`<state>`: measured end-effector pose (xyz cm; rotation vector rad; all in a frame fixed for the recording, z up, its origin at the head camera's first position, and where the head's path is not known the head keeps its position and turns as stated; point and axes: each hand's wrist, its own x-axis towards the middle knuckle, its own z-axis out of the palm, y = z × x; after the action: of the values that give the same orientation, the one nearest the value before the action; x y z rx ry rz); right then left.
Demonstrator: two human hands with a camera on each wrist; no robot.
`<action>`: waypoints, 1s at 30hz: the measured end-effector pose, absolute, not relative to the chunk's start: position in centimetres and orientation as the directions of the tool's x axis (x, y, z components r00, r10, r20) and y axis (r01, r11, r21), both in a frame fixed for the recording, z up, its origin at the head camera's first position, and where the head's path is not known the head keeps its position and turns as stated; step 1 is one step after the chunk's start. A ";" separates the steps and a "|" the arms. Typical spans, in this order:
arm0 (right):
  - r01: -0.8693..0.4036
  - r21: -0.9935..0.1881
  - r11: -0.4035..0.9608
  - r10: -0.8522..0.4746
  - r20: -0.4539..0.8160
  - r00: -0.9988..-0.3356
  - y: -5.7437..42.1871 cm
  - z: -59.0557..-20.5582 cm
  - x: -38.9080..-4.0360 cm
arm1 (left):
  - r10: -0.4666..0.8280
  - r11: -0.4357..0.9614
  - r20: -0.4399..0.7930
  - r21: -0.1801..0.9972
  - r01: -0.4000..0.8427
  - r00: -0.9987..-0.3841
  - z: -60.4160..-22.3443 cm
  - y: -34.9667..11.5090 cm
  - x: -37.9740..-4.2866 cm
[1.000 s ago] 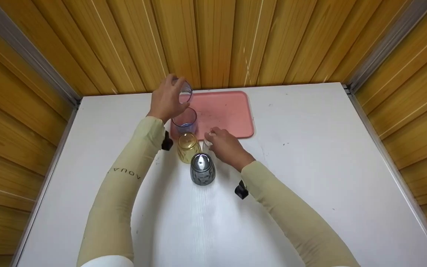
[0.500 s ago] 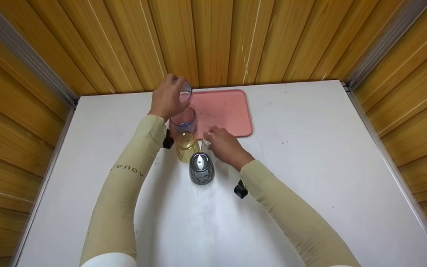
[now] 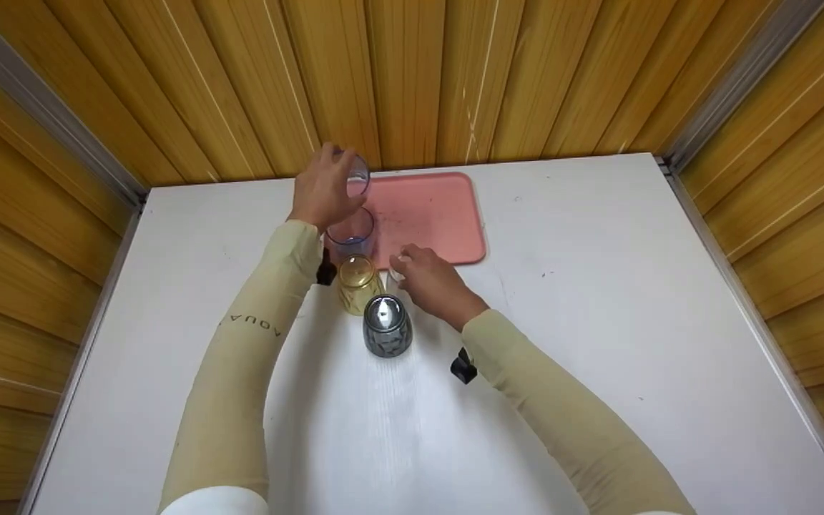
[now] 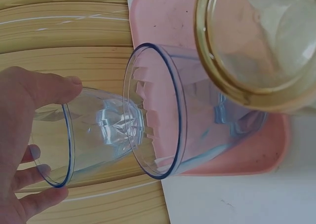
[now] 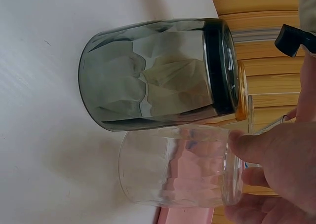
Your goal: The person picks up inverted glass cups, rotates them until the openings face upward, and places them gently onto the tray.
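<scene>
My left hand grips a clear, blue-rimmed drinking glass by its mouth, fingers and thumb around the rim. Its base overlaps the mouth of a second blue-tinted glass, which stands upright at the left end of the pink tray. With my right hand I hold a colourless glass by its base end; it is upside down on the white table, at the tray's near edge. In the head view my fingers hide most of it.
Beside the colourless glass, a yellow glass and a dark grey glass stand upside down, close together between my forearms. Wood-patterned panels rise behind the table and along both sides.
</scene>
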<state>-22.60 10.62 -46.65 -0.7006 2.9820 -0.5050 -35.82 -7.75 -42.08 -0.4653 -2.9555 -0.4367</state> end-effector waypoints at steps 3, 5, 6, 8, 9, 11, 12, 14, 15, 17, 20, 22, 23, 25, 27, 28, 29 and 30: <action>-0.435 -0.316 0.843 -0.442 0.051 -0.895 10.7 -46.7 -22.6 | 0.288 0.911 0.154 0.261 0.320 -0.945 -42.2 -7.5 -35.9; -0.434 -0.318 0.843 -0.441 0.054 -0.896 10.7 -46.8 -22.6 | 0.291 0.910 0.149 0.264 0.321 -0.945 -42.3 -7.3 -35.9; -0.434 -0.317 0.843 -0.441 0.054 -0.896 10.7 -46.8 -22.6 | 0.291 0.910 0.147 0.263 0.321 -0.945 -42.4 -7.3 -35.9; -0.432 -0.316 0.845 -0.440 0.050 -0.897 10.7 -46.8 -22.6 | 0.293 0.909 0.147 0.263 0.323 -0.945 -42.5 -7.2 -36.0; -0.428 -0.316 0.847 -0.437 0.043 -0.898 10.6 -46.8 -22.6 | 0.294 0.909 0.149 0.262 0.325 -0.944 -42.5 -7.2 -36.1; -0.418 -0.316 0.851 -0.432 0.031 -0.902 10.6 -46.8 -22.6 | 0.299 0.909 0.151 0.256 0.330 -0.942 -42.6 -7.1 -36.2; -0.413 -0.317 0.854 -0.428 0.023 -0.903 10.6 -46.7 -22.6 | 0.300 0.909 0.151 0.254 0.330 -0.942 -42.6 -7.1 -36.2; -0.401 -0.320 0.859 -0.420 0.011 -0.908 10.6 -46.7 -22.6 | 0.300 0.909 0.153 0.253 0.330 -0.942 -42.7 -7.0 -36.4; -0.397 -0.322 0.859 -0.417 0.008 -0.909 10.6 -46.7 -22.5 | 0.299 0.910 0.151 0.253 0.329 -0.942 -42.7 -7.0 -36.4; -0.390 -0.327 0.861 -0.412 0.004 -0.911 10.6 -46.7 -22.5 | 0.294 0.911 0.146 0.258 0.323 -0.945 -42.8 -7.0 -36.5; -0.384 -0.336 0.860 -0.408 0.000 -0.913 10.5 -46.7 -22.6 | 0.285 0.911 0.135 0.270 0.312 -0.949 -43.0 -7.0 -36.8; -0.376 -0.353 0.856 -0.404 -0.006 -0.915 10.5 -46.7 -22.5 | 0.280 0.912 0.134 0.272 0.307 -0.951 -43.1 -7.1 -37.0; -0.369 -0.364 0.855 -0.400 -0.011 -0.916 10.5 -46.7 -22.5 | 0.278 0.913 0.135 0.271 0.306 -0.951 -43.2 -7.2 -37.0; -0.373 -0.371 0.851 -0.404 -0.007 -0.915 10.5 -46.7 -22.5 | 0.276 0.914 0.142 0.267 0.306 -0.950 -43.4 -7.3 -37.2; -0.391 -0.360 0.847 -0.416 0.010 -0.910 10.6 -46.8 -22.4 | 0.275 0.915 0.152 0.262 0.307 -0.949 -43.5 -7.5 -37.3; -0.399 -0.353 0.846 -0.420 0.019 -0.907 10.6 -46.8 -22.4 | 0.275 0.915 0.155 0.260 0.308 -0.949 -43.5 -7.5 -37.4; -0.412 -0.339 0.846 -0.428 0.031 -0.903 10.6 -46.8 -22.4 | 0.276 0.915 0.159 0.260 0.310 -0.948 -43.5 -7.5 -37.4; -0.428 -0.326 0.843 -0.438 0.046 -0.898 10.6 -46.8 -22.4 | 0.276 0.914 0.163 0.259 0.311 -0.947 -43.6 -7.5 -37.4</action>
<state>-22.38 10.65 -46.78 -0.7022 2.9873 -0.5169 -37.45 -7.52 -43.57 -0.4551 -2.9526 -0.4302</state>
